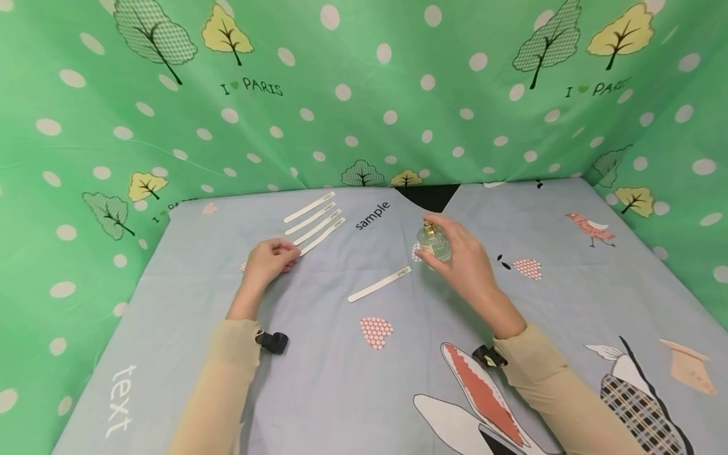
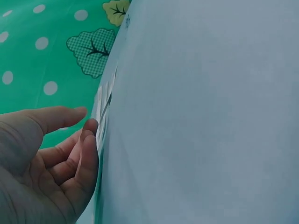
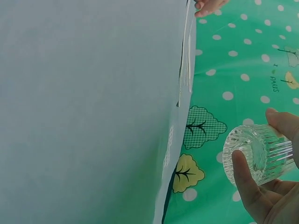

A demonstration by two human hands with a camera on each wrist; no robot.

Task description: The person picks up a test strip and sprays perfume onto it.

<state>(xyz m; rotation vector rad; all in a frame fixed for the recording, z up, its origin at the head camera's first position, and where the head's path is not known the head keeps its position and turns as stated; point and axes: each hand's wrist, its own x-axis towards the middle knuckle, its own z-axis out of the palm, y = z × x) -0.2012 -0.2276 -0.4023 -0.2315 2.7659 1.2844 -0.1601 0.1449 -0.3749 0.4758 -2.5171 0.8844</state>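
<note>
My right hand (image 1: 467,262) holds a ribbed clear glass perfume bottle (image 1: 436,245) with a gold spray neck, lifted over the cloth. One finger lies at the neck. The right wrist view shows the bottle's round glass base (image 3: 243,154) with a fingertip on it. My left hand (image 1: 270,260) is beside the lower end of the nearest of several white paper test strips (image 1: 321,237) laid side by side. In the left wrist view its thumb (image 2: 70,115) stands slightly apart from the bent fingers, with nothing seen between them. A single strip (image 1: 380,284) lies between the hands.
A grey-blue printed cloth (image 1: 318,392) covers the table. Green dotted fabric (image 1: 387,82) hangs behind and at both sides. Black wrist straps (image 1: 273,342) sit at both sleeves. The hearts, bird and lettering are flat prints.
</note>
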